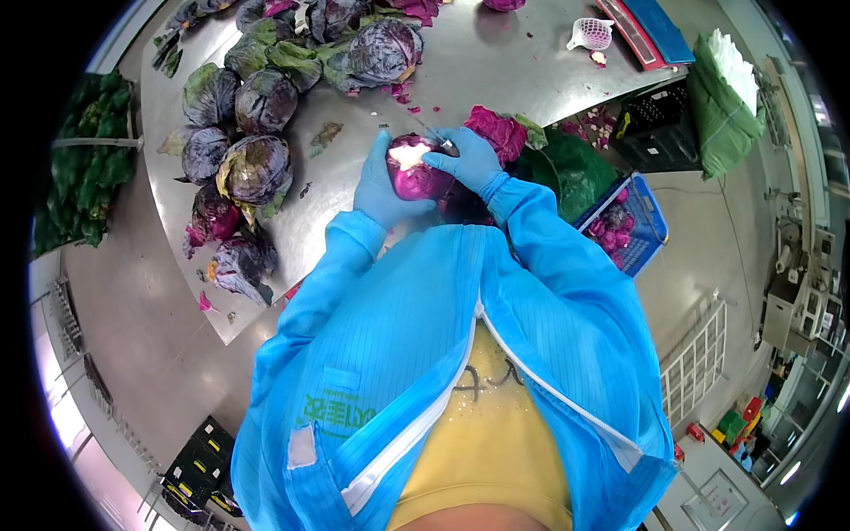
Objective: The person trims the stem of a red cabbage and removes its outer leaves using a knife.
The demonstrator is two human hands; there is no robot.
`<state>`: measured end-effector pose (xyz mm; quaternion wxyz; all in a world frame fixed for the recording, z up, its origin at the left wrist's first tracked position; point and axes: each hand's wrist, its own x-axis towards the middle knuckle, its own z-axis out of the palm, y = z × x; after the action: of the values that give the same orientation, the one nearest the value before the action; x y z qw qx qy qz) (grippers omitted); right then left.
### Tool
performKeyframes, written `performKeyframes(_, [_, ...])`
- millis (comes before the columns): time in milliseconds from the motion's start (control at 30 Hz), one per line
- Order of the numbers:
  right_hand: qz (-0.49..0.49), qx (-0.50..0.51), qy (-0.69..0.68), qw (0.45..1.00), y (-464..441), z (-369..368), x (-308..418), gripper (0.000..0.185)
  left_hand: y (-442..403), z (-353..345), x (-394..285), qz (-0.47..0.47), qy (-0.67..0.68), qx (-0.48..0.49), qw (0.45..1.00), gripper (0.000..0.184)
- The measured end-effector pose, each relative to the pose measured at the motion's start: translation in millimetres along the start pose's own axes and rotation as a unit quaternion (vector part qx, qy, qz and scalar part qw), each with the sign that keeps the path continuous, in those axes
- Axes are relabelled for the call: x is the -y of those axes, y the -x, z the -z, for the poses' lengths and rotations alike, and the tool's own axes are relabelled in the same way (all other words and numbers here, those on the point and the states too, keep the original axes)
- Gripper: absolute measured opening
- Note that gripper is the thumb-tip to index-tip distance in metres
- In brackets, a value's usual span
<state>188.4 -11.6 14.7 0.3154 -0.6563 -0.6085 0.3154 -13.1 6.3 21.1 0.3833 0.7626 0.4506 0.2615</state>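
Note:
A red cabbage [420, 180] with a pale cut patch on its upper side is held near the metal table's front edge. My left hand [382, 188], in a blue glove, wraps round its left side and underside. At the cabbage's upper right, my gloved right hand [469, 162] is closed round a small knife [448, 147], its thumb by the pale patch. The blade points up and left, over the table. Purple leaves [498, 133] lie just beyond my right hand.
Several untrimmed cabbages [266, 102] cover the table's left part. At the right are a blue basket [651, 221] of purple leaves, a black crate [660, 133] and a green sack [722, 115]. A white foam net [591, 34] lies at the table's far right.

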Motion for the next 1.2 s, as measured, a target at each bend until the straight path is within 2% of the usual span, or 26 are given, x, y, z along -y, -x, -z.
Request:
performKeyframes(100, [0.009, 0.015, 0.011, 1.0, 2, 5, -1, 0.057, 4, -4, -1, 0.016, -0.025, 0.004, 1.0, 0.126])
performKeyframes(167, [0.004, 0.023, 0.02, 1.0, 5, 9, 4, 0.053, 8, -8, 2, -0.005, -0.08, -0.012, 0.997, 0.122])
performKeyframes(233, [0.067, 0.023, 0.092, 0.993, 10, 10, 12, 0.044, 11, -8, -1, -0.006, -0.085, -0.011, 0.996, 0.119])
performKeyframes(300, [0.067, 0.029, 0.118, 0.99, 10, 13, 22, 0.038, 11, -8, -6, -0.01, -0.09, -0.009, 0.996, 0.116])
performKeyframes(400, [0.058, 0.028, 0.189, 0.98, 10, 9, 29, 0.029, 14, -9, -6, -0.046, -0.109, -0.018, 0.993, 0.113])
performKeyframes(467, [0.05, 0.019, 0.233, 0.971, 8, 9, 28, 0.026, 17, -13, 2, -0.085, -0.176, -0.053, 0.979, 0.112])
performKeyframes(533, [-0.009, -0.009, 0.152, 0.988, 11, 10, 16, 0.02, 19, -14, 6, -0.095, -0.165, -0.058, 0.98, 0.111])
performKeyframes(567, [-0.019, -0.079, 0.157, 0.984, 10, 10, 3, 0.021, 21, -15, 7, -0.102, -0.153, -0.066, 0.981, 0.11])
performKeyframes(600, [-0.066, -0.111, 0.106, 0.986, 8, 9, -19, 0.022, 22, -15, 10, -0.109, -0.09, -0.063, 0.988, 0.112])
performKeyframes(633, [-0.112, -0.141, 0.054, 0.982, 10, 9, -46, 0.022, 25, -17, 13, -0.108, -0.09, -0.064, 0.988, 0.112])
performKeyframes(700, [-0.184, -0.157, 0.056, 0.969, 22, 10, -86, 0.023, 31, -23, 20, -0.065, 0.022, -0.077, 0.995, 0.116])
performKeyframes(733, [-0.219, -0.147, 0.064, 0.962, 28, 10, -90, 0.023, 31, -24, 24, -0.065, 0.02, -0.08, 0.994, 0.116])
performKeyframes(767, [-0.217, -0.145, 0.064, 0.963, 30, 7, -94, 0.023, 31, -26, 29, -0.07, 0.037, -0.085, 0.993, 0.118])
performKeyframes(833, [-0.103, -0.268, 0.089, 0.954, 43, 4, -86, 0.028, 37, -29, 29, -0.069, 0.056, -0.087, 0.992, 0.12])
performKeyframes(900, [-0.079, -0.28, 0.079, 0.953, 46, 7, -65, 0.034, 34, -29, 27, -0.03, 0.061, -0.086, 0.994, 0.12])
performKeyframes(967, [-0.03, -0.252, -0.04, 0.967, 50, 12, -27, 0.043, 32, -23, 14, -0.035, 0.014, -0.098, 0.994, 0.117])
performKeyframes(1033, [-0.138, -0.1, -0.119, 0.978, 54, 17, 4, 0.051, 28, -22, 10, -0.037, -0.024, -0.082, 0.996, 0.119])
performKeyframes(1100, [-0.033, -0.051, 0.023, 0.998, 58, 12, 10, 0.061, 27, -23, 5, -0.031, -0.025, -0.086, 0.996, 0.117])
performKeyframes(1200, [-0.021, 0.044, 0.144, 0.988, 55, 8, 10, 0.067, 24, -21, -2, -0.012, -0.023, -0.083, 0.996, 0.116])
